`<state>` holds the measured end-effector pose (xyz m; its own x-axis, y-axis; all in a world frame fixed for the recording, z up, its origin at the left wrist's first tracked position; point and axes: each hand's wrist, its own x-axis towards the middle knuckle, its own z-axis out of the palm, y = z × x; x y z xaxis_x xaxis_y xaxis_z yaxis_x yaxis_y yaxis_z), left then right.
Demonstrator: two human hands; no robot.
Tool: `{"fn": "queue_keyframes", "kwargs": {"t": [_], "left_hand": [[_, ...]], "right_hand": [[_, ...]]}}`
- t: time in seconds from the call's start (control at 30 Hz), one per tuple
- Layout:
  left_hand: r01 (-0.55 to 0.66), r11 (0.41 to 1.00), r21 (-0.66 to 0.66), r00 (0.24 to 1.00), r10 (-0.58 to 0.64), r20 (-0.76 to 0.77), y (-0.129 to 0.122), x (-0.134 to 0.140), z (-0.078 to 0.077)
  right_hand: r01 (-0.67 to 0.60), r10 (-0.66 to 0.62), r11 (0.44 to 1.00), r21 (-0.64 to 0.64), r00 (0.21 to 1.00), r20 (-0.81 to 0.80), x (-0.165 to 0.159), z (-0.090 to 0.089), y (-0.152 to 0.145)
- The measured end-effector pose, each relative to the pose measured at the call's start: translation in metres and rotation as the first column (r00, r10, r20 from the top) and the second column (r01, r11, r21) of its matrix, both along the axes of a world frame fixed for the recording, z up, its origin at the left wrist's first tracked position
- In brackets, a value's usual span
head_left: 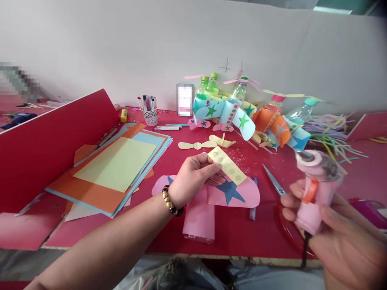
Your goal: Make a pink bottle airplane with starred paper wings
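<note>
Between its thumb and fingers my left hand point(201, 173) pinches a pale yellow paper strip point(228, 165) marked with a row of grey round spots. Below it lies a pink paper-wrapped bottle point(199, 221) with pink paper wings point(249, 193) bearing blue stars. My right hand point(335, 237) is wrapped around the handle of a pink glue gun point(314, 189) with an orange trigger, its nozzle tilted up and to the left. Scissors point(273, 181) with red handles lie on the table, partly behind my right hand. A blue marker point(253, 213) rests beside the wing.
Finished bottle planes point(232, 108) stand at the back, right of a phone point(184, 100). Coloured paper sheets point(117, 165) are stacked at left, near a red board point(60, 149). A pen cup point(150, 114), a yellow paper propeller point(198, 145) and paper strips point(329, 133) also lie about.
</note>
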<state>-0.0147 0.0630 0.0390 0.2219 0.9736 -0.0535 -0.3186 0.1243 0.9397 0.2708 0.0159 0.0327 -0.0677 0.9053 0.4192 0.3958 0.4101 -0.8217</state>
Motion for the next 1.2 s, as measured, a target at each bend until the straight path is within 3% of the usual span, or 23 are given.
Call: {"fn": "queue_keyframes", "kwargs": {"t": [0.07, 0.13, 0.2, 0.3, 0.43, 0.53, 0.77, 1.2], "left_hand": [[-0.009, 1.000, 0.011, 1.000, 0.009, -0.015, 0.000, 0.001, 0.000], [-0.017, 0.999, 0.029, 0.999, 0.019, -0.038, -0.001, 0.001, 0.001], [-0.028, 0.998, 0.053, 0.997, 0.032, -0.065, -0.002, 0.000, 0.002], [-0.037, 0.996, 0.087, 0.994, 0.046, -0.098, -0.004, 0.000, 0.003], [-0.024, 0.993, 0.114, 0.991, 0.038, -0.129, -0.006, 0.002, 0.001], [-0.031, 0.990, 0.136, 0.985, 0.054, -0.165, -0.006, 0.003, -0.002], [-0.033, 0.983, 0.179, 0.958, 0.083, -0.275, -0.009, 0.002, 0.001], [-0.004, 0.969, 0.246, 0.928, 0.095, -0.359, -0.014, 0.003, 0.003]], "right_hand": [[-0.029, 0.001, 0.994, -0.107, 0.967, -0.256, -0.016, 0.002, -0.009], [0.020, -0.055, 0.993, -0.120, 0.954, -0.296, -0.030, 0.001, -0.017], [0.121, -0.144, 0.986, -0.118, 0.967, -0.211, -0.040, -0.001, -0.023], [0.251, -0.252, 0.968, -0.017, 0.966, -0.054, -0.047, -0.005, -0.027], [0.215, -0.244, 0.957, 0.194, 0.959, 0.141, -0.050, -0.007, -0.026], [0.185, -0.257, 0.941, 0.284, 0.935, 0.243, -0.051, -0.006, -0.024], [0.174, -0.308, 0.915, 0.364, 0.885, 0.350, -0.047, -0.005, -0.024], [0.156, -0.273, 0.922, 0.354, 0.910, 0.311, -0.051, -0.004, -0.027]]}}
